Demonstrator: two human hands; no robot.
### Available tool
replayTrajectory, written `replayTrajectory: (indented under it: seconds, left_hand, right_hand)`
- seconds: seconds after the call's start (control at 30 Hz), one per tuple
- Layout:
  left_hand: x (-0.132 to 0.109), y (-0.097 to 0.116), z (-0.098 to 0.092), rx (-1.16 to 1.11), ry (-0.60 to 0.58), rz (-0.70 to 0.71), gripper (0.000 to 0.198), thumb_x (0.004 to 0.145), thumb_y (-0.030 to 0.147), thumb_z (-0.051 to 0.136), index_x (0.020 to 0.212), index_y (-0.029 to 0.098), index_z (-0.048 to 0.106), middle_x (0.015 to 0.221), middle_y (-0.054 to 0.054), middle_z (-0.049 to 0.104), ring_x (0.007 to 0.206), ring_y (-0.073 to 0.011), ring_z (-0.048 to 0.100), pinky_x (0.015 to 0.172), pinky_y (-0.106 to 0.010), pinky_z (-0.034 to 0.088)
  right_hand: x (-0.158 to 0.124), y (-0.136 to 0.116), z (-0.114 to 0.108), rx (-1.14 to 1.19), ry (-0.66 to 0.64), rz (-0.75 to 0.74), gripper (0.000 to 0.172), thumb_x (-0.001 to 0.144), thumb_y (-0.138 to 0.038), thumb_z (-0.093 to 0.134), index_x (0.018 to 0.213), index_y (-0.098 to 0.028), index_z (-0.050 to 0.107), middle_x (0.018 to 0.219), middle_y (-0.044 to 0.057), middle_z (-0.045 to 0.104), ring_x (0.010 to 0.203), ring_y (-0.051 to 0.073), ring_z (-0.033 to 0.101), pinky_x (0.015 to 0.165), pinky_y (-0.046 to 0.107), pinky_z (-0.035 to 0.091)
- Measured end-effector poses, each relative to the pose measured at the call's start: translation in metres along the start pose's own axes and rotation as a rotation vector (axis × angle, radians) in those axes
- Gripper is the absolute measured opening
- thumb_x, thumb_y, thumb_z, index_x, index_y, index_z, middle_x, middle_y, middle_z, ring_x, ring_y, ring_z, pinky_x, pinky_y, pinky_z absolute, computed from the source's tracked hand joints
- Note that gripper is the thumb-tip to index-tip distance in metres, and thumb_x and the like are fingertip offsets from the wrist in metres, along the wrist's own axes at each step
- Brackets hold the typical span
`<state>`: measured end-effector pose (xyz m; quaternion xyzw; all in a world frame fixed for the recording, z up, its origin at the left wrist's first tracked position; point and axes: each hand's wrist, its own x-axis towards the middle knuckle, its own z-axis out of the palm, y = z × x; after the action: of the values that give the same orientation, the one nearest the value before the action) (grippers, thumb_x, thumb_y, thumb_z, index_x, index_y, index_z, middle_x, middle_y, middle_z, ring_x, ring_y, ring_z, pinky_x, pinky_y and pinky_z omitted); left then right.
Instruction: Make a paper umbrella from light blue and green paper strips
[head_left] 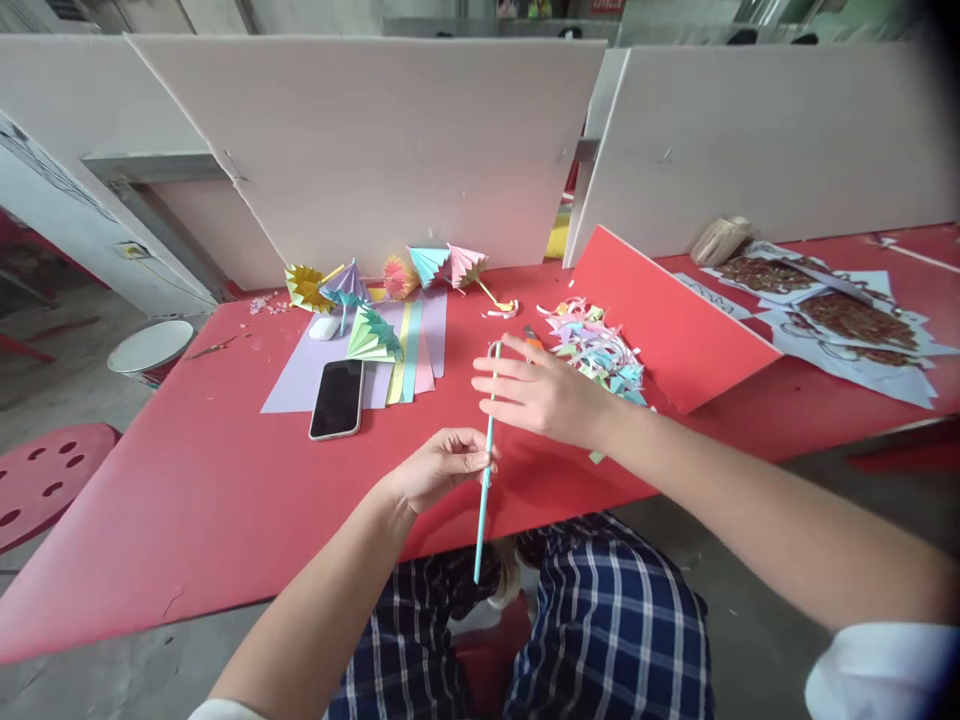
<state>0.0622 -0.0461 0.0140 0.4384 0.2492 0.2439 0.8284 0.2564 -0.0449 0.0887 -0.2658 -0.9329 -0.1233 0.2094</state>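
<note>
A thin light-blue paper stick (481,510) stands nearly upright over the table's front edge, its upper tip apparently bent. My left hand (446,465) pinches it around the middle between thumb and fingers. Stretched and spread, the fingers of my right hand (544,395) lie across its upper part; the thumb is hidden. Beyond the hands are small folded paper umbrellas, among them a green one (375,337), a blue one (429,264) and a pink one (465,264). Just behind my right hand shows part of an orange-handled tool (533,339).
Coloured paper sheets (292,385) and a phone (337,400) lie left on the red table (247,500). A pile of paper scraps (600,345) sits right, beside a tilted red board (667,320). Pale panels (390,150) border the back. Drawings (847,310) lie far right.
</note>
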Motion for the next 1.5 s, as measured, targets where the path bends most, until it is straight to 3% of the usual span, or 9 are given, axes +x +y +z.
replayTrajectory:
  seconds: [0.07, 0.13, 0.2, 0.33, 0.57, 0.83, 1.03, 1.2, 1.5]
  left_hand:
    - [0.009, 0.007, -0.007, -0.043, 0.147, 0.141, 0.016, 0.061, 0.024, 0.073, 0.072, 0.015, 0.066, 0.067, 0.0, 0.059, 0.062, -0.0083, 0.053, 0.063, -0.021, 0.041]
    - [0.018, 0.016, -0.016, -0.065, 0.312, 0.276, 0.017, 0.06, 0.025, 0.074, 0.07, 0.015, 0.065, 0.066, 0.0, 0.059, 0.061, -0.0083, 0.053, 0.063, -0.021, 0.042]
    - [0.026, 0.023, -0.028, -0.066, 0.435, 0.379, 0.017, 0.059, 0.026, 0.074, 0.067, 0.014, 0.064, 0.064, 0.0, 0.058, 0.06, -0.0082, 0.052, 0.063, -0.022, 0.042]
    - [0.031, 0.029, -0.048, -0.031, 0.528, 0.466, 0.013, 0.064, 0.025, 0.071, 0.068, 0.015, 0.063, 0.064, 0.001, 0.058, 0.059, -0.0069, 0.05, 0.064, -0.021, 0.042]
    - [0.027, 0.027, -0.058, -0.041, 0.551, 0.468, 0.012, 0.063, 0.023, 0.071, 0.07, 0.015, 0.065, 0.071, -0.001, 0.063, 0.066, -0.0087, 0.055, 0.065, -0.021, 0.043]
    - [0.028, 0.025, -0.059, -0.19, 0.447, 0.412, 0.016, 0.061, 0.02, 0.073, 0.074, 0.015, 0.066, 0.069, -0.001, 0.065, 0.064, -0.008, 0.058, 0.064, -0.019, 0.044]
    - [0.028, 0.027, -0.06, -0.204, 0.52, 0.455, 0.018, 0.058, 0.021, 0.074, 0.072, 0.015, 0.065, 0.065, 0.0, 0.064, 0.063, -0.0074, 0.057, 0.063, -0.019, 0.043]
    - [0.027, 0.028, -0.059, -0.173, 0.554, 0.476, 0.015, 0.06, 0.02, 0.074, 0.07, 0.015, 0.063, 0.067, 0.001, 0.064, 0.062, -0.0066, 0.056, 0.063, -0.019, 0.042]
    - [0.027, 0.025, -0.06, -0.231, 0.498, 0.392, 0.019, 0.058, 0.02, 0.076, 0.073, 0.014, 0.066, 0.067, -0.001, 0.066, 0.064, -0.0076, 0.059, 0.063, -0.018, 0.044]
  right_hand:
    - [0.006, -0.003, 0.008, 0.067, 0.186, 0.295, 0.021, 0.085, -0.02, 0.045, 0.1, -0.024, 0.059, 0.11, 0.004, 0.059, 0.112, 0.019, 0.047, 0.098, 0.047, 0.032]
    - [0.01, -0.014, 0.028, 0.21, 0.36, 0.642, 0.022, 0.082, -0.029, 0.051, 0.101, -0.021, 0.058, 0.102, 0.006, 0.063, 0.099, 0.019, 0.055, 0.088, 0.038, 0.042]
    - [0.013, -0.027, 0.055, 0.467, 0.277, 0.842, 0.02, 0.079, -0.036, 0.054, 0.09, -0.021, 0.06, 0.081, 0.004, 0.066, 0.076, 0.016, 0.062, 0.069, 0.028, 0.049]
    - [0.027, -0.046, 0.095, 0.627, 0.129, 1.053, 0.016, 0.076, -0.035, 0.054, 0.073, -0.021, 0.061, 0.06, 0.001, 0.062, 0.056, 0.016, 0.059, 0.055, 0.026, 0.044]
    - [0.04, -0.047, 0.096, 1.171, 0.117, 1.17, 0.028, 0.076, -0.039, 0.052, 0.057, -0.018, 0.054, 0.056, 0.001, 0.06, 0.052, 0.016, 0.061, 0.053, 0.025, 0.045]
    - [0.03, -0.047, 0.099, 1.743, 0.1, 1.157, 0.037, 0.07, -0.048, 0.061, 0.079, -0.011, 0.064, 0.059, 0.003, 0.063, 0.05, 0.012, 0.059, 0.054, 0.026, 0.049]
    - [0.021, -0.04, 0.104, 1.641, 0.176, 1.282, 0.043, 0.072, -0.052, 0.056, 0.082, -0.012, 0.062, 0.069, 0.009, 0.067, 0.06, 0.016, 0.064, 0.06, 0.03, 0.052]
    - [0.024, -0.047, 0.097, 1.531, 0.106, 1.2, 0.03, 0.066, -0.041, 0.066, 0.072, -0.012, 0.064, 0.067, 0.006, 0.066, 0.063, 0.015, 0.063, 0.067, 0.032, 0.052]
    - [0.024, -0.053, 0.096, 1.558, 0.078, 1.18, 0.033, 0.064, -0.044, 0.066, 0.074, -0.012, 0.065, 0.064, 0.005, 0.066, 0.06, 0.015, 0.062, 0.067, 0.034, 0.051]
